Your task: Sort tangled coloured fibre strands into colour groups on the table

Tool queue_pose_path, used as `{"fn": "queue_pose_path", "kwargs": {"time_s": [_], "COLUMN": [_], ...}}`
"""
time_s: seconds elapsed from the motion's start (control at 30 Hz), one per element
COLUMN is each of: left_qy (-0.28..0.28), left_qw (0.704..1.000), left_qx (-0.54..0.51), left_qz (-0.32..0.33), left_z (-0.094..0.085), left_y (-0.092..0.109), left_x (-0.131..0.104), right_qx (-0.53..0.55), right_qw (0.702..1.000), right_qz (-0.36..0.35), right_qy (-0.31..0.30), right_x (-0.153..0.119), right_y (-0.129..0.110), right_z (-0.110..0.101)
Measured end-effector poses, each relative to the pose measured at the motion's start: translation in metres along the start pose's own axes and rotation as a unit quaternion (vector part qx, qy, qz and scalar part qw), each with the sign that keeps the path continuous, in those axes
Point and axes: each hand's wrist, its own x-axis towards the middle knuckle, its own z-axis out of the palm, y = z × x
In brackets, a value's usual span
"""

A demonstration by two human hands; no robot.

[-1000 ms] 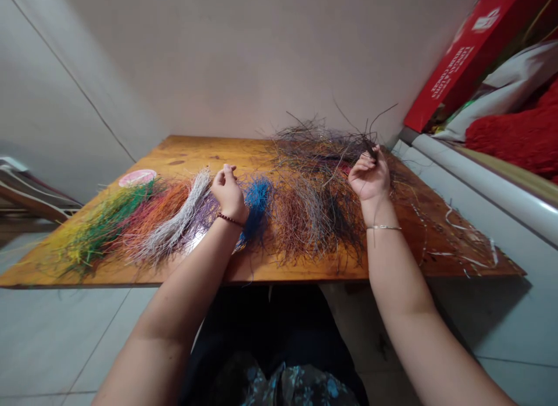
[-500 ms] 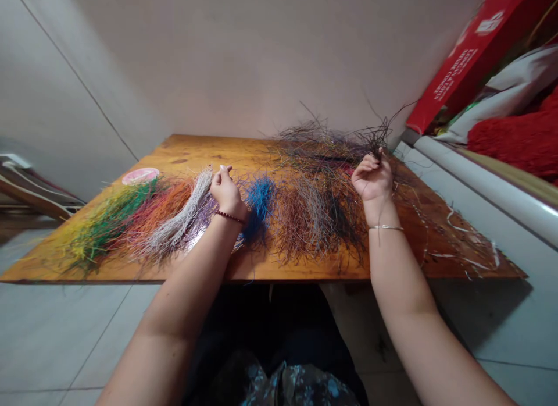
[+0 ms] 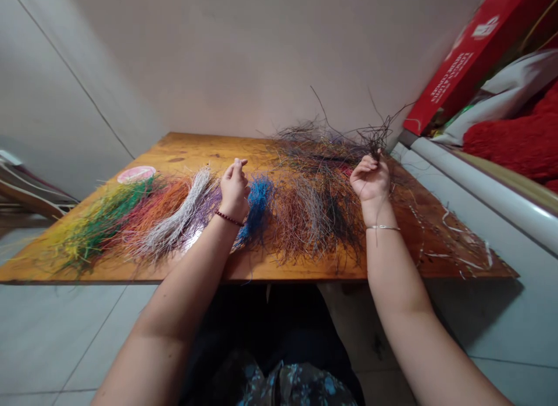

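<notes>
My right hand [image 3: 369,178] is closed around a tuft of dark wire-like strands [image 3: 375,137], whose loose ends splay upward over the right of the table. Over the purple strands [image 3: 208,205] and the blue strands [image 3: 258,199], my left hand [image 3: 235,188] is held in a pinch; anything between its fingertips is too fine to make out. A white bundle of strands [image 3: 181,217] lies just left of that hand. Between my hands spread brown strands [image 3: 290,223], grey strands [image 3: 311,211] and black strands [image 3: 342,214]. Behind them is a tangled heap of mixed dark strands [image 3: 311,144].
Yellow strands [image 3: 72,234], green strands [image 3: 108,217] and orange strands [image 3: 163,208] lie on the left of the wooden table [image 3: 196,147], near a pink round label [image 3: 136,174]. White scraps [image 3: 455,257] lie at right. A red box [image 3: 457,63] and red fabric [image 3: 514,132] are beyond.
My left hand has moved a little right and up, away from the white bundle, still pinched. My right hand keeps its hold on the dark strands, almost in place. The view has shifted slightly.
</notes>
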Motion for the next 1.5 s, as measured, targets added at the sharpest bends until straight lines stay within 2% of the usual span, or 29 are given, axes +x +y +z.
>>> {"fn": "queue_pose_path", "kwargs": {"time_s": [0.23,0.4,0.6,0.7,0.77,0.87,0.93,0.97,1.03,1.13,1.27,1.33,1.5], "left_qy": [-0.112,-0.156,-0.205,-0.204,-0.213,-0.289,-0.353,-0.377,-0.408,-0.433,-0.428,-0.393,-0.273], "left_qw": [0.993,0.985,0.977,0.968,0.927,0.798,0.724,0.702,0.682,0.686,0.721,0.755,0.862], "left_qx": [-0.008,0.004,0.043,0.138,0.26,0.439,0.5,0.513,0.52,0.503,0.472,0.458,0.385], "left_qz": [-0.042,-0.07,-0.041,0.055,0.167,0.295,0.319,0.32,0.312,0.298,0.273,0.257,0.185], "left_z": [0.007,0.011,0.012,0.011,0.011,0.011,0.013,0.014,0.016,0.017,0.017,0.017,0.017], "left_y": [0.004,0.006,0.005,0.002,-0.001,-0.006,-0.011,-0.014,-0.018,-0.02,-0.015,-0.013,-0.015], "left_x": [-0.008,-0.016,-0.02,-0.02,-0.024,-0.035,-0.043,-0.047,-0.051,-0.053,-0.05,-0.048,-0.039], "right_qx": [-0.001,-0.019,-0.028,-0.013,-0.002,-0.002,-0.011,-0.016,-0.026,-0.042,-0.081,-0.101,-0.132], "right_qw": [1.0,1.0,0.999,1.0,1.0,1.0,1.0,1.0,1.0,0.999,0.997,0.995,0.99], "right_qz": [0.007,0.004,0.004,0.002,0.002,0.001,0.0,0.0,0.0,0.003,0.01,0.014,0.021], "right_qy": [-0.006,-0.006,-0.015,-0.018,-0.019,-0.015,-0.008,-0.005,-0.001,0.002,0.015,0.021,0.035], "right_x": [0.002,0.004,0.005,0.005,0.004,0.004,0.004,0.004,0.004,0.005,0.005,0.004,0.003], "right_y": [-0.002,0.001,0.001,0.0,-0.001,-0.001,-0.001,-0.001,0.0,0.003,0.008,0.012,0.02], "right_z": [-0.004,-0.006,-0.008,-0.009,-0.009,-0.009,-0.008,-0.008,-0.008,-0.006,-0.004,-0.002,0.003]}}
